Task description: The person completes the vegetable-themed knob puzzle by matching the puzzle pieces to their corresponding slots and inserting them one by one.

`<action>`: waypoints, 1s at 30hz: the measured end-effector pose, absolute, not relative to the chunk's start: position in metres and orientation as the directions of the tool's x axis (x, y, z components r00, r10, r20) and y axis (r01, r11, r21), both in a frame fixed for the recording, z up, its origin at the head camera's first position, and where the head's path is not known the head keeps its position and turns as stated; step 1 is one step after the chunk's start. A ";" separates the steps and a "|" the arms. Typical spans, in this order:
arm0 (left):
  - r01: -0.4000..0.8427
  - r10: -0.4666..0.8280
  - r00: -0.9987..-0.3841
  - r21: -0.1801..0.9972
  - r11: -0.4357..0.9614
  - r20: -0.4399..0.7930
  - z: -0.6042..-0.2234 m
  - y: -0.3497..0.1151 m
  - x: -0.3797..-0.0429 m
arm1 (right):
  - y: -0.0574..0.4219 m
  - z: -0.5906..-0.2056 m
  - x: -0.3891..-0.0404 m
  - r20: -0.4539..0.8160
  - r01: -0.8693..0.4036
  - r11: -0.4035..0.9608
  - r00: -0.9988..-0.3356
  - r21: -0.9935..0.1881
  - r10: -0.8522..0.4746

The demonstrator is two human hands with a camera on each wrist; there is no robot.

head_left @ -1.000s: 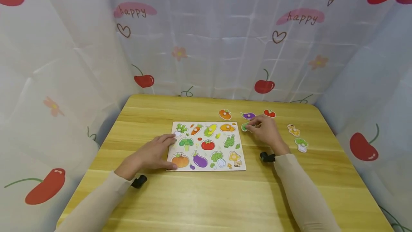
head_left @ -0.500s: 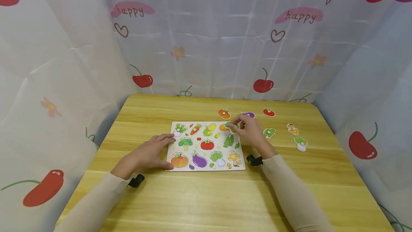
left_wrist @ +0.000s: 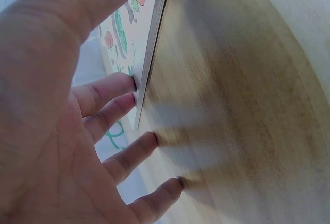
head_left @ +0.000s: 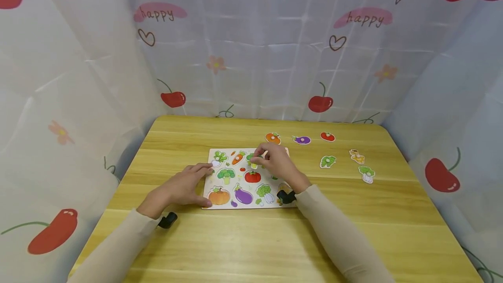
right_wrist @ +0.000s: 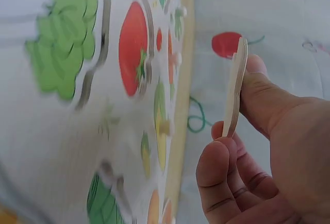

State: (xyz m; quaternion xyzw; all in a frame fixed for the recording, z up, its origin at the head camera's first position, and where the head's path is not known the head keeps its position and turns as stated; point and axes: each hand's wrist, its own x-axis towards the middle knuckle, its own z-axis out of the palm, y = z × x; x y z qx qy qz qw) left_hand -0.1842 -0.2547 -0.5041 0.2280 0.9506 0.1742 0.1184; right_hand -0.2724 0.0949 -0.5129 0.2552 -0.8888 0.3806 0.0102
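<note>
My left hand (head_left: pixel 180 189) lies at the left edge of a wooden vegetable puzzle board (head_left: pixel 239 187), thumb and fingers spread, their tips at its rim. In the left wrist view, two fingertips of the left hand (left_wrist: pixel 56 147) touch the board (left_wrist: pixel 147 54) and two rest on the table. Over the board's upper middle, my right hand (head_left: pixel 277 163) pinches a broccoli puzzle piece (head_left: pixel 253 165). The right wrist view shows the piece (right_wrist: pixel 235 92) edge-on between thumb and fingers of the right hand (right_wrist: pixel 278 152), apart from the board (right_wrist: pixel 139 131). Carrot (head_left: pixel 238 158) and radish (head_left: pixel 220 157) pieces sit in their slots.
Loose pieces lie to the right and behind: a pumpkin (head_left: pixel 273 138), an eggplant (head_left: pixel 301 140), a tomato (head_left: pixel 328 136), a green vegetable piece (head_left: pixel 328 161), a mushroom (head_left: pixel 357 157) and a bok choy (head_left: pixel 367 174). Printed curtains surround the wooden table (head_left: pixel 243 243).
My right hand has picked up the broccoli piece from the table right of the board and carried it left over the board's upper middle. My left hand has stayed at the board's left edge.
</note>
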 end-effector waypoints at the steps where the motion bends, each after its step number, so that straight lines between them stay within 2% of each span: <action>1: 0.392 0.474 -0.868 0.384 0.836 -0.145 -0.504 -0.255 -0.184 | 0.090 -0.513 -0.273 0.210 -0.468 0.576 -0.864 -0.670 -0.458; 11: 0.388 0.469 -0.869 0.372 0.843 -0.156 -0.504 -0.254 -0.185 | 0.048 -0.515 -0.265 0.129 -0.478 0.585 -0.833 -0.655 -0.537; 16: 0.380 0.464 -0.870 0.370 0.847 -0.168 -0.503 -0.253 -0.184 | 0.032 -0.517 -0.261 0.118 -0.522 0.585 -0.800 -0.621 -0.589; 30: 0.394 0.471 -0.869 0.361 0.845 -0.154 -0.505 -0.253 -0.185 | 0.013 -0.520 -0.255 0.095 -0.566 0.600 -0.767 -0.565 -0.634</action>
